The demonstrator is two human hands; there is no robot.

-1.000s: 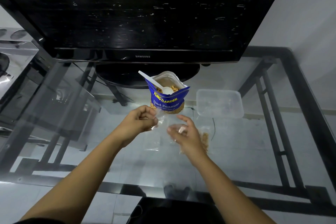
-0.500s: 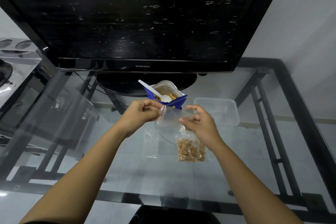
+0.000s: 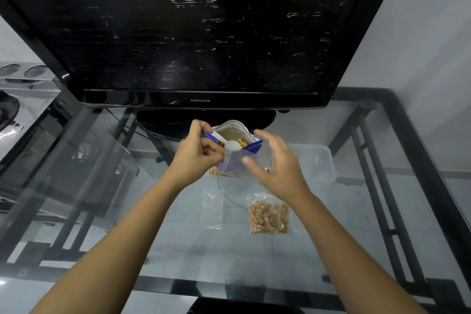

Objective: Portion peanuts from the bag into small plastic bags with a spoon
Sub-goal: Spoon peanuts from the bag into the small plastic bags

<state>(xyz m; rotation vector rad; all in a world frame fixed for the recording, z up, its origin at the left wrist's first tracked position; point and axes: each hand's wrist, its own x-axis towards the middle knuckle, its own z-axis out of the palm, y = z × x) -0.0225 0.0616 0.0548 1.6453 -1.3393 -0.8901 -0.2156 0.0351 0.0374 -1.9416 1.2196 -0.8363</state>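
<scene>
The blue peanut bag (image 3: 248, 146) stands open on the glass table under the TV, with a white plastic spoon (image 3: 224, 141) lying in its mouth on the peanuts. My left hand (image 3: 196, 155) pinches the left rim of a small clear plastic bag (image 3: 235, 167), holding it up right in front of the peanut bag. My right hand (image 3: 279, 168) hovers at the small bag's right side, fingers spread and holding nothing. On the glass nearer me lie a small bag filled with peanuts (image 3: 269, 214) and an empty small bag (image 3: 212, 208).
A large black TV (image 3: 198, 33) on its stand fills the back of the glass table (image 3: 331, 250). A clear plastic container (image 3: 318, 163) sits to the right of the peanut bag. The table's black frame runs along the right and near edges.
Both hands rose toward the peanut bag with the small clear bag. My right hand let go of the bag's rim and spread its fingers; my left hand still pinches it.
</scene>
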